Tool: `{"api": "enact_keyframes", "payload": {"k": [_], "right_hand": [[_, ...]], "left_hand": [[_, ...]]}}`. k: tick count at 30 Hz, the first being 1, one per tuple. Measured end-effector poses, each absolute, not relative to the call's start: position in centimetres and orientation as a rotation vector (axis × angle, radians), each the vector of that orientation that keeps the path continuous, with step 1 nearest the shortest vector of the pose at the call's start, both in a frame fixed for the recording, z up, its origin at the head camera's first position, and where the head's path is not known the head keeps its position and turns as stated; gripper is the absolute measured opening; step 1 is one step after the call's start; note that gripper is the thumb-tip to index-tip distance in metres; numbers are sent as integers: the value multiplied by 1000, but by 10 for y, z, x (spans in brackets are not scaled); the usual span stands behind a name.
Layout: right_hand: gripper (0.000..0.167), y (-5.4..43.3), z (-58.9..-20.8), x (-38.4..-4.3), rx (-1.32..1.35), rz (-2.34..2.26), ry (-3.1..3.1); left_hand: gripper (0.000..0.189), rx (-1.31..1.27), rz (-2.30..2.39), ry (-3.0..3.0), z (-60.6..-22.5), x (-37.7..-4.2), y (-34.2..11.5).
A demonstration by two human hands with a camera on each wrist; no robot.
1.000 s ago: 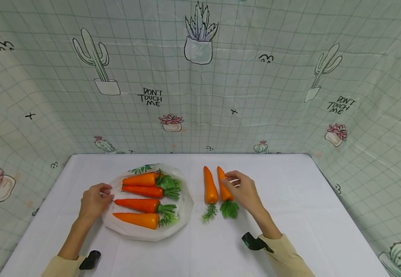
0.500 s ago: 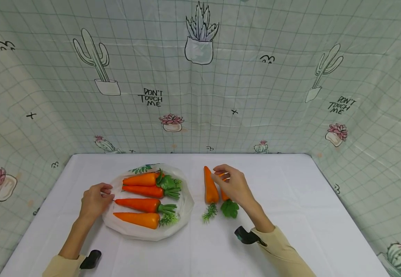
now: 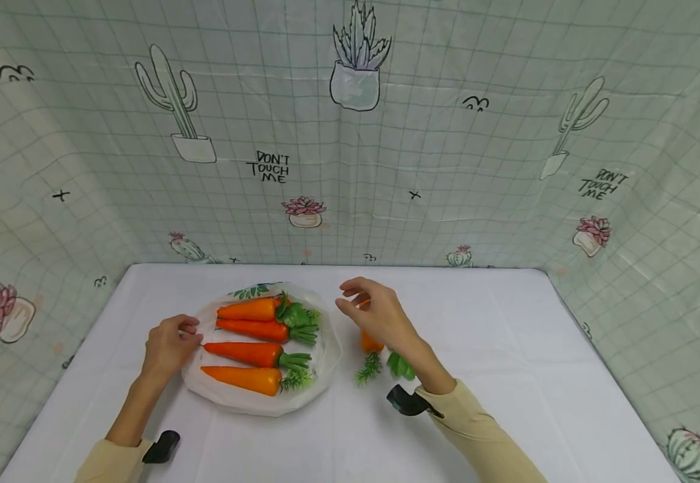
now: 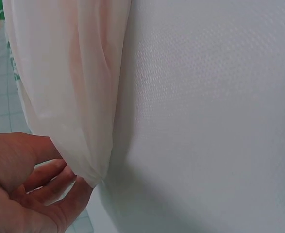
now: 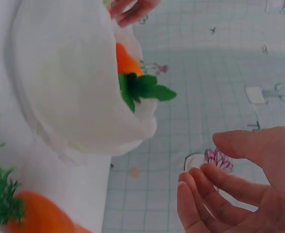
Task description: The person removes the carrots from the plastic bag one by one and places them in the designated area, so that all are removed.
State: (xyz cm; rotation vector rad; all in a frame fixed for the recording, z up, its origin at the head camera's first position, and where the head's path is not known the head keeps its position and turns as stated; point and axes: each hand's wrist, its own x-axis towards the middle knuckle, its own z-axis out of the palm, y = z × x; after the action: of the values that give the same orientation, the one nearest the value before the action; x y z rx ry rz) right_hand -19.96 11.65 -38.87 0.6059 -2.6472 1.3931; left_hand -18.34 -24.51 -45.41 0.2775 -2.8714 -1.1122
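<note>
Left hand (image 3: 171,343) pinches edge of bag (image 3: 253,404) on counter (image 3: 537,349); my right hand (image 3: 380,314), spread and empty, hovers over loose carrot (image 3: 371,343) beside it. Bag looks thin, floppy: I'd grip gathered folds. Carrot looks light, stiff: grab mid-body.

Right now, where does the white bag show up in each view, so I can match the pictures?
Head: the white bag sits left of centre, in the lower half.
Left wrist: upper left, tapering downward.
Right wrist: upper left, large.
Shared landmark: the left hand, at the bag's edge in all three.
</note>
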Motion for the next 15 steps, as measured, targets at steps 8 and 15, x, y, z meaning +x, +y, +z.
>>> {"api": "enact_keyframes", "payload": {"k": [8, 15], "right_hand": [[30, 92, -384, -204, 752, 1412, -2660], [32, 75, -384, -207, 833, 1407, -2673]], "left_hand": [[27, 209, -1125, -2811, -450, -178, -244], [27, 148, -1127, -2759, -447, -173, -242]]}}
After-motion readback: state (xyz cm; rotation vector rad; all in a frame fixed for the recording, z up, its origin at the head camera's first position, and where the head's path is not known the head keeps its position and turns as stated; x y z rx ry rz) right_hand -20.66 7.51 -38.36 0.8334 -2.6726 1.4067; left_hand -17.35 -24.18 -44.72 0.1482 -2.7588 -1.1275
